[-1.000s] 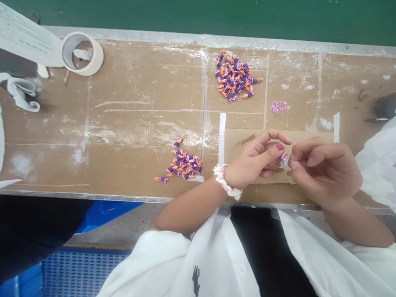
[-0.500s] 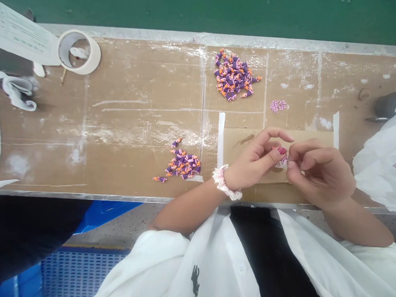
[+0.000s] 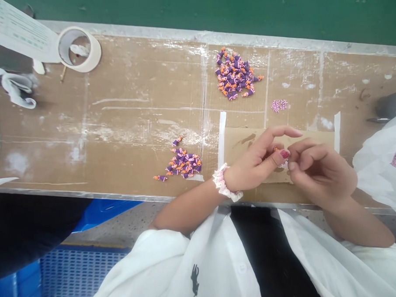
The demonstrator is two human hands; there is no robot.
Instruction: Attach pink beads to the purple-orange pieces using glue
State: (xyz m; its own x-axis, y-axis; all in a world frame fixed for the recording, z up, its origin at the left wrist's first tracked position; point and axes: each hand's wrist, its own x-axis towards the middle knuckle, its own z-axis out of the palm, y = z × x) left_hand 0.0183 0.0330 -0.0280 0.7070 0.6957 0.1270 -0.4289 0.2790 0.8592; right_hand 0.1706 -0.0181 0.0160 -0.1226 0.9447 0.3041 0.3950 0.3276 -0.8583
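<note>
My left hand [image 3: 257, 163], with a white scrunchie [image 3: 223, 182] at the wrist, pinches a small figurine [image 3: 276, 148] between thumb and fingers. Only an orange bit of it shows; the thumb hides most of the rest. Close against it, my right hand [image 3: 323, 169] has thumb and forefinger pinched together at the figurine's side. Whatever lies between those fingertips is too small to make out. Both hands are above a taped cardboard sheet [image 3: 238, 157]. Beyond them lies a little cluster of tiny pink-and-purple pieces [image 3: 279, 105].
Purple-and-orange figurines lie in a far pile [image 3: 236, 76] and a nearer left pile [image 3: 184, 163]. A tape roll [image 3: 95, 50] stands at the back left. At the right are a white plastic bag [image 3: 382, 166] and a dark object [image 3: 388, 105]. A person's dark-clothed part [image 3: 31, 230] is at lower left.
Both hands stay together and have shifted very slightly to the right. The left thumb now covers more of the figurine. The piles look the same.
</note>
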